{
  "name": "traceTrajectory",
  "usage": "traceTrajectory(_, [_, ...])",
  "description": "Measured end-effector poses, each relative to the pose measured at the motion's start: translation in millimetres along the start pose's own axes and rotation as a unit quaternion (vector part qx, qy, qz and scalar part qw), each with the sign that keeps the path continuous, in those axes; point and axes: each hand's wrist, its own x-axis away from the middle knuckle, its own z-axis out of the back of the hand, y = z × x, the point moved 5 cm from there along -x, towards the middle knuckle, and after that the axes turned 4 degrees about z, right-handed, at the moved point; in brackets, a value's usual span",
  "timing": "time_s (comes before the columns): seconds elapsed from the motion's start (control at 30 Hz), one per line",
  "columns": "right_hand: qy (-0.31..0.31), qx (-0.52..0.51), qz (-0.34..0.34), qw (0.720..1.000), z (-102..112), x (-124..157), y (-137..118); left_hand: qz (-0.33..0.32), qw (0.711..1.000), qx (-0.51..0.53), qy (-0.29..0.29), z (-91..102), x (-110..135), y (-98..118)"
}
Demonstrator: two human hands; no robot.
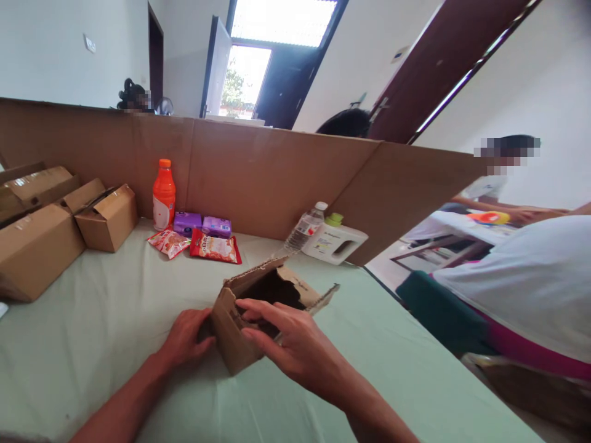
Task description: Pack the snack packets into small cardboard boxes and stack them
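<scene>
A small cardboard box (235, 344) stands on the green cloth in front of me, its top open with torn, ragged flaps raised. At its left side, my left hand (187, 338) is curled against the corner, thumb low and fingertips partly hidden by the box. My right hand (290, 338) reaches over the near rim, with its fingers bent at the flap and inner edge and the thumb on the near side. Inside, the box is dark, and its contents cannot be made out.
Closed cardboard boxes (41, 246) stand at left. Along a cardboard partition (258, 178) are an orange drink bottle (164, 197), purple packs (188, 223), red snack packets (215, 247), a clear bottle (305, 227) and a white jug (330, 241). A person in white (521, 277) sits at right beyond the table edge.
</scene>
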Motion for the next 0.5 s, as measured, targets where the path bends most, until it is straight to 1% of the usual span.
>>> traceTrajectory(0.13, [0.006,-0.027,-0.013,1.000,-0.7,-0.9,-2.7,-0.033,0.999,0.030,0.002,4.0,0.1,7.0])
traceTrajectory(0.3, [0.018,-0.078,-0.042,0.996,-1.9,-10.4,-3.3,-0.064,0.996,0.067,0.009,8.0,1.9,14.1])
traceTrajectory(0.37, [0.020,-0.090,-0.039,0.995,-3.7,-14.2,-3.7,-0.060,0.996,0.071,0.016,7.9,3.7,11.7])
traceTrajectory(0.5, [0.040,-0.096,-0.014,0.994,-6.1,-14.7,-0.8,-0.010,0.997,0.063,0.036,5.4,7.0,-1.9])
